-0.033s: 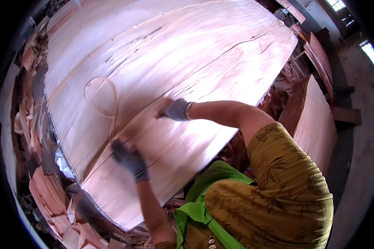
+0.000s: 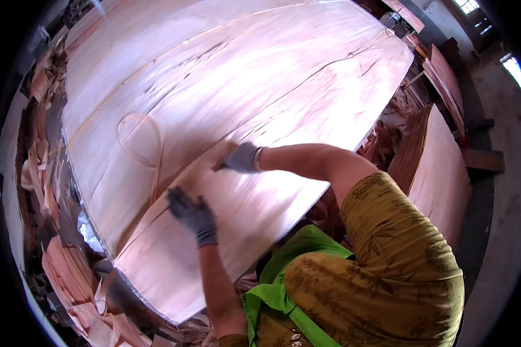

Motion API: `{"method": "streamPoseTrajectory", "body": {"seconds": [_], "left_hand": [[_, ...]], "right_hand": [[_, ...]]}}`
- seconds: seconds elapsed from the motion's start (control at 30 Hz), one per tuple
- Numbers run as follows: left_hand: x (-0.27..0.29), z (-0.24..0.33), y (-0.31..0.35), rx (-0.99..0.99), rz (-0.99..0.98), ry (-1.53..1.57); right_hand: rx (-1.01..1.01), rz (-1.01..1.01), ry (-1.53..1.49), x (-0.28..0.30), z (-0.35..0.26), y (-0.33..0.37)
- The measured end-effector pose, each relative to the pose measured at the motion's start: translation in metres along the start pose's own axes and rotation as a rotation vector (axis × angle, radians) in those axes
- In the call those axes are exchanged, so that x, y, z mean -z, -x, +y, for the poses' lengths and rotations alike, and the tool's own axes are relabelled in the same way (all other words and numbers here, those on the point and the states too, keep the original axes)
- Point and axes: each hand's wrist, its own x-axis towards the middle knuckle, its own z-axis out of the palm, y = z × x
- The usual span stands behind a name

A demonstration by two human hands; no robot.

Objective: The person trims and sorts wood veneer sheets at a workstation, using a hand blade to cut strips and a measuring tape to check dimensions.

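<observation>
Pressing veneer sheet (image 2: 283, 81); left hand (image 2: 194, 215) flat; right hand (image 2: 243, 158) flat; hands apart near edge

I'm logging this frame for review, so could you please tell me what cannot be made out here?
- Head view: the veneer sheet is cut off at the top edge.
- Left hand and right hand: gloves hide the fingers' contact.
- Scrap pile: dark, bent by the fisheye rim.

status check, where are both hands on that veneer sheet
Left hand gloved, flat on veneer sheet. Right hand gloved, pressing sheet further up. Curled strip lies just beyond the hands.
</observation>
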Motion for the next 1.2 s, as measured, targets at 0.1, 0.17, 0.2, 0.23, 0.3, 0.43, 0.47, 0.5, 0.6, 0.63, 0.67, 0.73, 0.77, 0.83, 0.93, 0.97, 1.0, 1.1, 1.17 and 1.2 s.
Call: {"method": "streamPoseTrajectory", "body": {"seconds": [0.1,0.17,0.2,0.23,0.3,0.43,0.47,0.5,0.6,0.63,0.67,0.73,0.77,0.83,0.93,0.97,1.0,1.1,1.17,1.2], "left_hand": [[-0.017,0.088,-0.026,0.114,-0.017,0.105],[-0.054,0.091,-0.020,0.285,-0.006,0.147],[-0.055,0.099,-0.024,0.310,-0.057,0.096],[-0.055,0.118,-0.030,0.320,-0.115,0.061],[-0.054,0.116,-0.030,0.096,-0.155,-0.199],[-0.050,0.116,-0.029,0.093,-0.185,-0.356],[-0.052,0.115,-0.030,0.097,-0.195,-0.353],[-0.053,0.116,-0.030,0.101,-0.207,-0.349],[-0.057,0.128,-0.039,0.063,-0.229,-0.346],[-0.058,0.123,-0.035,0.070,-0.238,-0.365],[-0.053,0.111,-0.025,0.087,-0.250,-0.396],[-0.059,0.130,-0.039,0.057,-0.254,-0.354],[-0.054,0.125,-0.034,0.089,-0.262,-0.373],[-0.057,0.130,-0.036,0.099,-0.249,-0.500],[-0.075,0.224,-0.081,0.011,-0.114,-0.556],[-0.091,0.278,-0.095,-0.042,-0.113,-0.333],[-0.108,0.327,-0.108,-0.082,-0.130,-0.103],[-0.139,0.499,-0.158,-0.198,-0.164,0.025],[-0.171,0.538,-0.166,-0.021,-0.174,0.185],[-0.186,0.546,-0.166,0.085,-0.179,0.252]], "right_hand": [[0.231,0.233,0.237,-0.013,0.015,-0.003],[0.166,-0.114,0.379,-0.024,0.022,-0.020],[0.161,-0.169,0.386,-0.019,0.027,-0.019],[0.161,-0.136,0.381,-0.020,0.053,-0.009],[0.208,-0.136,0.369,-0.001,0.081,-0.001],[0.155,-0.255,0.402,0.092,0.140,0.041],[0.118,-0.273,0.420,0.113,0.161,0.052],[0.122,-0.215,0.322,0.124,0.192,0.064],[-0.001,-0.133,0.097,0.127,0.313,0.088],[0.020,-0.008,0.056,0.146,0.330,0.098],[0.009,-0.013,-0.046,0.200,0.310,0.110],[0.236,0.018,0.340,0.212,0.392,0.146],[0.057,-0.095,0.197,0.228,0.386,0.149],[0.146,-0.004,0.166,0.223,0.417,0.162],[0.177,0.118,0.244,0.214,0.445,0.162],[0.077,0.075,0.186,0.211,0.443,0.161],[-0.021,0.026,0.090,0.222,0.426,0.159],[-0.020,0.038,0.104,0.226,0.429,0.157],[0.096,-0.042,0.378,0.225,0.438,0.159],[0.153,-0.028,0.386,0.216,0.444,0.148]]}}
